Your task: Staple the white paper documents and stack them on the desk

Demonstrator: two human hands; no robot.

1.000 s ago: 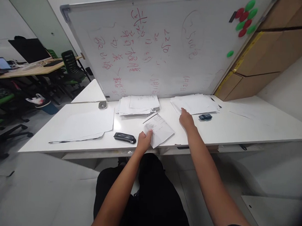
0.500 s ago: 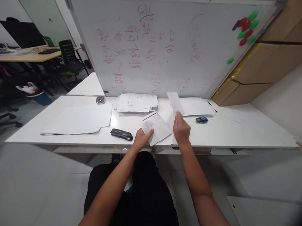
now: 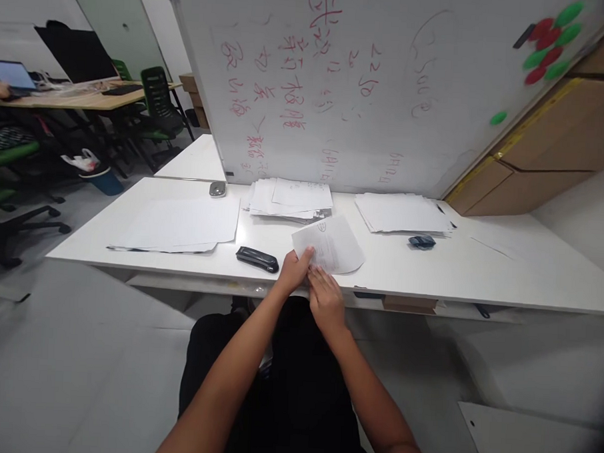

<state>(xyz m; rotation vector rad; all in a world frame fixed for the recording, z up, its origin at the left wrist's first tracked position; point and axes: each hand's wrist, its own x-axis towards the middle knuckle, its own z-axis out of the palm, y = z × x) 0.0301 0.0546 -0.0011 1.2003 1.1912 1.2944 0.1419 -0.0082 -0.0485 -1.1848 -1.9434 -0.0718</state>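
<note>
A small stack of printed sheets (image 3: 331, 248) lies near the front edge of the white table (image 3: 480, 274). My left hand (image 3: 294, 271) pinches its near left corner, thumb on top. My right hand (image 3: 325, 301) sits just beside it, fingers curled onto the sheets' near edge. A black stapler (image 3: 257, 258) lies just left of my left hand. Further back lie two paper piles, one in the middle (image 3: 290, 199) and one on the right (image 3: 405, 213).
Large loose sheets (image 3: 182, 224) cover the table's left part. A small dark object (image 3: 422, 242) lies by the right pile, a grey round thing (image 3: 217, 189) at the back. A whiteboard (image 3: 363, 82) with red writing stands behind. Desks and chairs (image 3: 157, 106) fill the far left.
My right hand took a sheet from the right pile, brought it over and laid it on the sheets under my left hand. The right hand now rests at their near edge.
</note>
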